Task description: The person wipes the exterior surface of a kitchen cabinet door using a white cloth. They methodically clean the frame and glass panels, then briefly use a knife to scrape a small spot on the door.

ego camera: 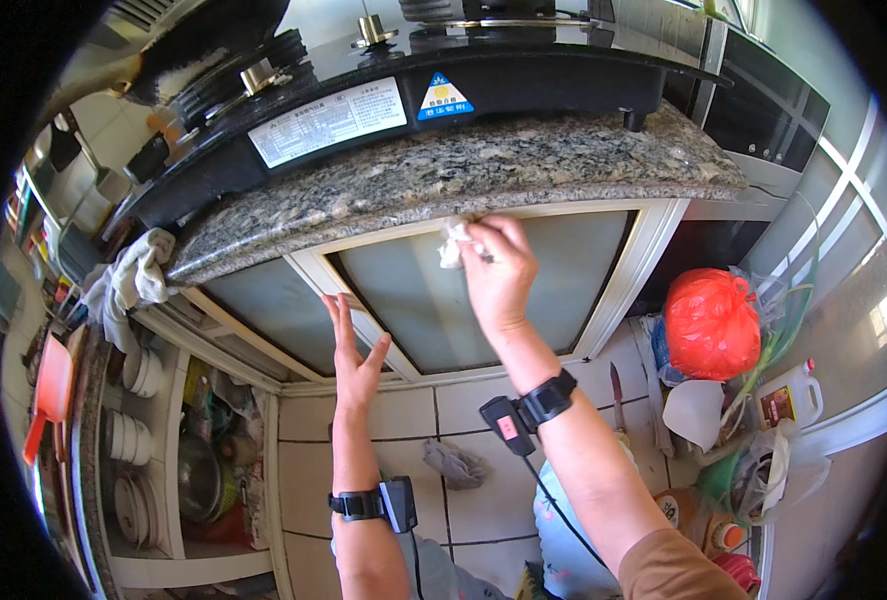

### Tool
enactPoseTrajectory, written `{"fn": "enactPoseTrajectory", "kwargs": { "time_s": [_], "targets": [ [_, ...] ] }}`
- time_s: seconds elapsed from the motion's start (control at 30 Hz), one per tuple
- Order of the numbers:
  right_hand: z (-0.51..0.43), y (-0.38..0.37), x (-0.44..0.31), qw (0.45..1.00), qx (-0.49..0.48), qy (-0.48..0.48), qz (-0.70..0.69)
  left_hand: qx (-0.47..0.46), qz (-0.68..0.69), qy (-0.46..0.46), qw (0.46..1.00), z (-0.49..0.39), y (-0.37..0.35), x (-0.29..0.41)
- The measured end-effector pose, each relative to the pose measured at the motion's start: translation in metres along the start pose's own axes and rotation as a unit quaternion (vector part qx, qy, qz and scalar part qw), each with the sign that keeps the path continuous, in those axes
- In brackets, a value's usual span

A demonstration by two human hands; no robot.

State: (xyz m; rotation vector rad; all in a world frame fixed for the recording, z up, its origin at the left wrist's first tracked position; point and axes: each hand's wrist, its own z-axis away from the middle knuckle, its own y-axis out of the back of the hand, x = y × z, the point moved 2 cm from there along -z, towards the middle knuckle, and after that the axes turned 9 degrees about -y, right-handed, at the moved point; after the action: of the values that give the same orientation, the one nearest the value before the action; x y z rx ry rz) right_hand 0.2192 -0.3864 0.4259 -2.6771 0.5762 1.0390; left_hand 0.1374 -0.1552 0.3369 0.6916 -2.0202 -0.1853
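My right hand point(499, 274) grips a crumpled white tissue or cloth point(452, 247) against the top of a frosted glass cabinet door point(421, 300), just below the granite counter edge point(443, 169). My left hand point(357, 364) has its fingers spread and holds nothing. It is at the white frame point(346, 304) between two cabinet doors; whether it touches the frame cannot be told. On the tiled floor between my arms lies a crumpled grey cloth point(456, 463).
A black gas stove point(548, 82) stands on the counter, a towel point(132, 277) hanging at its left end. Open shelves point(180, 450) hold bowls and pots. At right are a red plastic bag point(713, 322), a knife point(617, 394), a white jug point(788, 394) and bottles point(721, 534).
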Motion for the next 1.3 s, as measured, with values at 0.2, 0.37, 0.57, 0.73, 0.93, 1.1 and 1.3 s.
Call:
{"fn": "enactPoseTrajectory", "kwargs": {
  "time_s": [0.2,0.37,0.57,0.73,0.93,1.1,1.3],
  "targets": [
    [-0.022,0.046,0.036,0.970,0.221,-0.098,-0.029,-0.005,0.022,0.019,1.000,0.001,0.002,0.002],
    [0.004,0.001,0.025,1.000,-0.020,0.012,0.006,-0.001,-0.017,-0.002,1.000,0.001,0.003,0.001],
    [-0.017,0.047,0.039,0.973,0.208,-0.068,0.073,-0.003,-0.004,0.008,1.000,0.001,0.003,-0.004],
    [-0.011,0.021,0.016,0.988,0.141,0.045,0.043,-0.002,-0.003,-0.002,1.000,0.003,0.004,-0.003],
    [0.007,0.007,0.022,0.997,0.071,-0.035,0.023,-0.009,0.005,0.008,1.000,0.001,0.005,0.001],
    [-0.014,0.039,0.045,0.977,0.184,-0.103,-0.015,-0.004,0.035,0.018,0.999,0.001,0.005,0.004],
    [0.027,-0.036,0.018,0.999,-0.031,-0.022,0.000,-0.008,0.019,0.027,0.999,0.000,0.005,0.007]
  ]
}}
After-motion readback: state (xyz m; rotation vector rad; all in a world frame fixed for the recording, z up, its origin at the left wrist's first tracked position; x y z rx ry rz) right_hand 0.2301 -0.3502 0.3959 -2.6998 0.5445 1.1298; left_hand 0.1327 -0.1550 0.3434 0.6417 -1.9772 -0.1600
